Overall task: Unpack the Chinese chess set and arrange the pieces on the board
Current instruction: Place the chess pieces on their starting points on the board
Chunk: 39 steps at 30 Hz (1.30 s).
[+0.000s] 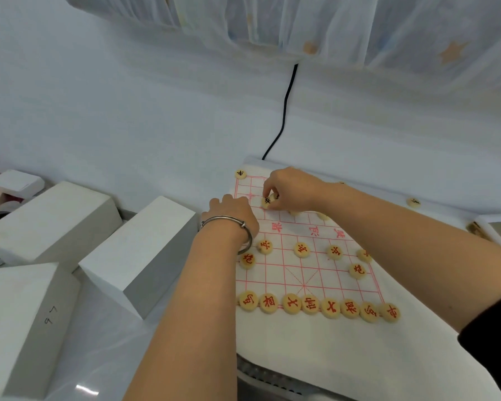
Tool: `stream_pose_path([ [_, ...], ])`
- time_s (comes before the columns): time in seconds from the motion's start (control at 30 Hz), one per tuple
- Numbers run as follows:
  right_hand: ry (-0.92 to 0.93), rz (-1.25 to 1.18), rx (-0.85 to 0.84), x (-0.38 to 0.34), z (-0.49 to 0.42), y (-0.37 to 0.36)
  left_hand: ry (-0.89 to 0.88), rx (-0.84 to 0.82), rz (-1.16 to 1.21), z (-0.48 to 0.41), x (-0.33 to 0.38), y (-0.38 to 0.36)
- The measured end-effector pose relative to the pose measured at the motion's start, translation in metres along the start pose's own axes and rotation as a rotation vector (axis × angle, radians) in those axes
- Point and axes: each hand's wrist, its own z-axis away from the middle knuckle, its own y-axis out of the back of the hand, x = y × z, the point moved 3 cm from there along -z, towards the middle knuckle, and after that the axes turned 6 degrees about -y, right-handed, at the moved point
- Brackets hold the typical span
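Note:
A white cloth board (301,273) with a red grid lies on the table. Red-lettered wooden pieces stand along its near row (310,305), with soldiers and cannons (301,250) above them. A black-lettered piece (240,174) sits at the far left corner; another (414,202) lies off the board at the right. My right hand (289,189) pinches a black-lettered piece (267,201), tilted, over the far left part of the grid. My left hand (232,217), with a metal bangle on its wrist, rests on the board's left edge; its fingers are hidden from view.
Three white foam blocks (139,253) stand left of the board. A black cable (284,111) runs down the wall behind it. A white box (15,182) and clutter sit at the far left. A box edge (480,228) shows at the right.

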Motion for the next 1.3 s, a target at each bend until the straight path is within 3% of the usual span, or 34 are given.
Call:
stream_pose_path([
  [0.17, -0.024, 0.012, -0.031, -0.002, 0.000, -0.008, 0.018, -0.006, 0.009, -0.001, -0.007, -0.001],
  [0.4, -0.112, -0.174, 0.122, 0.000, 0.006, 0.011, 0.061, -0.004, 0.139, 0.000, -0.028, 0.009],
  [0.73, 0.003, -0.158, 0.126, -0.046, -0.014, -0.005, 0.105, -0.028, 0.139, 0.005, -0.047, 0.011],
  [1.03, 0.009, -0.180, 0.091, -0.046, -0.022, -0.025, 0.080, -0.007, 0.151, -0.001, -0.048, 0.009],
  [1.3, -0.114, -0.153, 0.306, 0.005, 0.004, 0.000, 0.027, 0.075, 0.174, -0.008, -0.025, 0.007],
])
